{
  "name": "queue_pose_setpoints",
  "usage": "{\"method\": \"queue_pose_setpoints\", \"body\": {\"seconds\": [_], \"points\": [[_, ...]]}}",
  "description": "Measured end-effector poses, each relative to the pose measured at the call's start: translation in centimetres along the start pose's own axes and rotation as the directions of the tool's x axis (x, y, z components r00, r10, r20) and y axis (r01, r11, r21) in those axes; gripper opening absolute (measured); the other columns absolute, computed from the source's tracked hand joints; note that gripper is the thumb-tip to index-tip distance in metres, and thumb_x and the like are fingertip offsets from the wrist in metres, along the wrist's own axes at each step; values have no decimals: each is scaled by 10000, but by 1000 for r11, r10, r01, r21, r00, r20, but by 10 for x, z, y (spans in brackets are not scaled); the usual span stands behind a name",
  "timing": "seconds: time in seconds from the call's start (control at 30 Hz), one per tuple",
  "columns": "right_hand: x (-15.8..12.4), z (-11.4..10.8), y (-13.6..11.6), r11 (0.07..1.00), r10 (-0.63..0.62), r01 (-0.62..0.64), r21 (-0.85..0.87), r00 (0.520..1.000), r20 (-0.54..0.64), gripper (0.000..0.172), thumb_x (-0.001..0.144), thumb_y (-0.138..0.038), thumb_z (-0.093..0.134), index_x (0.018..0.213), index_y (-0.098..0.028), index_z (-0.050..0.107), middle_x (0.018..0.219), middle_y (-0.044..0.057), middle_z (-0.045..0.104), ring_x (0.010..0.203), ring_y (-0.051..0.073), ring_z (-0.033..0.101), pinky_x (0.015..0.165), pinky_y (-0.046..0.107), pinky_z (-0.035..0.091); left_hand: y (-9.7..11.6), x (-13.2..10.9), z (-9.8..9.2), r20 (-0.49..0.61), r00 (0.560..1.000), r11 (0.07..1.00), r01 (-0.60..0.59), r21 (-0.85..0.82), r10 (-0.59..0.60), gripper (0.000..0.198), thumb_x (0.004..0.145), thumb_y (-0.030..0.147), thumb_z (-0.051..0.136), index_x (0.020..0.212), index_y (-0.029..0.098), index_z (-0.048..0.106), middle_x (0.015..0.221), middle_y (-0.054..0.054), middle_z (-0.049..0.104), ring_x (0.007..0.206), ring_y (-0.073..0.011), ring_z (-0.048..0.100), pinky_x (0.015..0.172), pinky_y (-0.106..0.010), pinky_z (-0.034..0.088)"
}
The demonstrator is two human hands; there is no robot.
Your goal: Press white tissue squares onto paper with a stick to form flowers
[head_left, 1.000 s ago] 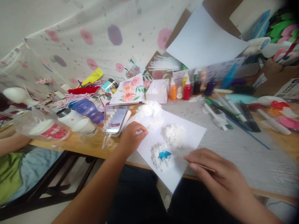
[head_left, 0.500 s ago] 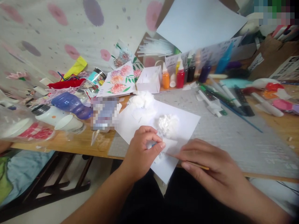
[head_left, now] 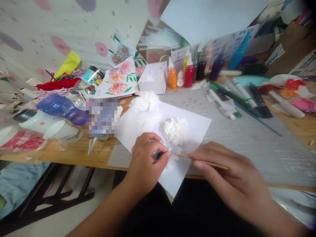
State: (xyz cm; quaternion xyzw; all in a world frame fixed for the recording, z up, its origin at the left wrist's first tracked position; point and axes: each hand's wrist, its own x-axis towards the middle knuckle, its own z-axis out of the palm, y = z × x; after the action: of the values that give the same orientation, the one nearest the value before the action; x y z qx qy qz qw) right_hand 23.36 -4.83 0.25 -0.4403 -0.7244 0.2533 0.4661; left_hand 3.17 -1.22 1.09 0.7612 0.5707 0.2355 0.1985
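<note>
My left hand [head_left: 150,161] is pinched, thumb against forefinger, over a white paper sheet [head_left: 195,121]; whatever sits at the fingertips is too small and blurred to name. A bit of dark blue [head_left: 160,154] shows inside its curled fingers. Between thumb and fingers, my right hand [head_left: 222,168] grips a thin wooden stick [head_left: 212,164], its tip pointing at the left fingertips. Just beyond them lies a ruffled white flower-like cluster [head_left: 175,131]. Farther back on the paper is a heap of thin white pieces [head_left: 145,102]. More white bits [head_left: 172,161] lie below the left fingertips.
A grey cutting mat [head_left: 237,148] covers the table. Behind stand paint bottles [head_left: 189,74], a white box [head_left: 154,77] and a flower picture card [head_left: 119,79]. Pens [head_left: 224,103] lie right; a paper cup [head_left: 61,131] and purple bottle [head_left: 63,108] stand left.
The view has shifted slightly, so the table items on the left sit farther left. The stick's tip has come a little closer to my left fingertips. Both hands keep their grips.
</note>
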Motion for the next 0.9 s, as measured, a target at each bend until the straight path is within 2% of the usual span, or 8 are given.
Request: {"method": "queue_pose_setpoints", "body": {"seconds": [0.17,0.37,0.5,0.6,0.67,0.8,0.9], "points": [[5,2,-2,999,-38,39,-8,995,93,200,881,-132,543,997,-238,665,820,6,708,746,144,637,653,276,498,0,-1,1,-9,1000,1000,-19,22,19,93,779,190,629,693,218,651,1035,-53,531,955,-240,545,726,-399,491],[3,3,0,999,-29,35,-37,987,161,206,881,-160,559,1028,-249,672,803,0,682,742,142,607,641,277,467,-2,-3,2,-30,997,998,-67,17,68,96,793,187,608,718,223,656,1058,-55,529,999,-254,543,842,-478,465],[1,7,4,992,-49,68,-111,984,173,233,897,-183,547,1095,-237,658,800,12,668,726,145,589,635,290,444,-5,-9,-1,-72,984,986,-165,3,164,116,818,187,584,813,229,692,1090,-69,530,1012,-253,543,876,-483,455],[1,7,4,990,-42,70,-125,977,211,237,908,-203,537,1108,-246,657,805,14,671,723,148,595,632,293,449,-8,-15,-3,-95,957,962,-274,19,275,143,817,157,580,872,215,697,1102,-79,531,1005,-242,532,866,-453,458],[1,3,3,995,-33,50,-86,981,189,212,902,-197,543,1068,-243,667,807,11,681,733,145,612,636,281,471,-10,-17,-4,-100,937,942,-332,43,334,158,804,136,589,896,204,697,1109,-85,532,1019,-250,512,865,-450,447],[2,-3,1,1000,12,-12,-9,999,36,191,871,-138,562,990,-237,674,821,1,706,741,128,652,601,221,509,-11,-21,-2,-122,906,914,-400,63,405,176,791,120,602,913,194,706,1129,-95,528,1067,-277,474,904,-482,409],[3,-3,2,999,-34,35,-9,997,65,194,857,-137,588,998,-236,677,835,1,704,765,129,653,645,231,521,-10,-25,-3,-106,891,897,-438,57,442,192,785,119,611,927,206,706,1147,-93,526,1091,-290,463,925,-498,395]]}}
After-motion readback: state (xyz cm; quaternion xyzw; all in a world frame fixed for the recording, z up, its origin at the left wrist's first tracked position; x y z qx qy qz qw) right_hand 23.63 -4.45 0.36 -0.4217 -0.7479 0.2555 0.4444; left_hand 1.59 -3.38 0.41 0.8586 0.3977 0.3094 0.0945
